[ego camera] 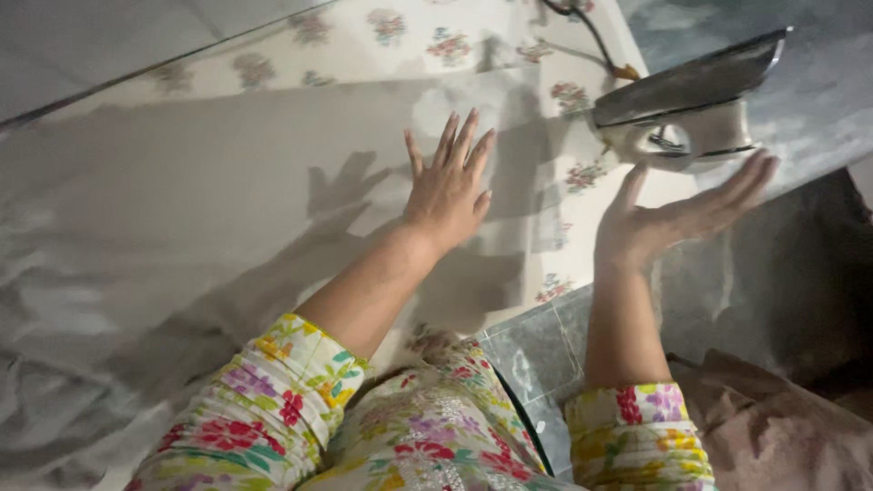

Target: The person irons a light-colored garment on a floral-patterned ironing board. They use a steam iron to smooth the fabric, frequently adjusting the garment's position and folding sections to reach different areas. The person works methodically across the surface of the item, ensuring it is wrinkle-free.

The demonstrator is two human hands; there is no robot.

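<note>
- the right hand [677,214] is reaching out toward the iron [687,105], which is standing tipped back on its heel near the far right corner of the flowered sheet [382,45].
- the iron is lying just above and slightly beyond this hand in the head view; the hand is spread open, fingers straight and together, palm turned up toward the iron's body, and it is gripping nothing.
- the fingertips [759,168] are hovering just under the iron's lower edge; whether they are touching it or a little short of it cannot be told.
- the iron's long axis is running from lower left to upper right, its shiny soleplate facing up and to the left, its point aimed toward the right edge of the picture.
- a dark cord [591,32] is trailing off from behind the iron toward the top of the frame.
- the left hand [450,186] is lying flat on the pale grey cloth [182,209], fingers fanned wide, holding nothing, only pressing down.
- that hand is well apart from the iron, with a strip of flowered sheet between them, so the right hand is plainly the nearer of the two.
- the grey cloth is spreading away to the left, smooth under the palm and rumpled toward the near left corner.
</note>
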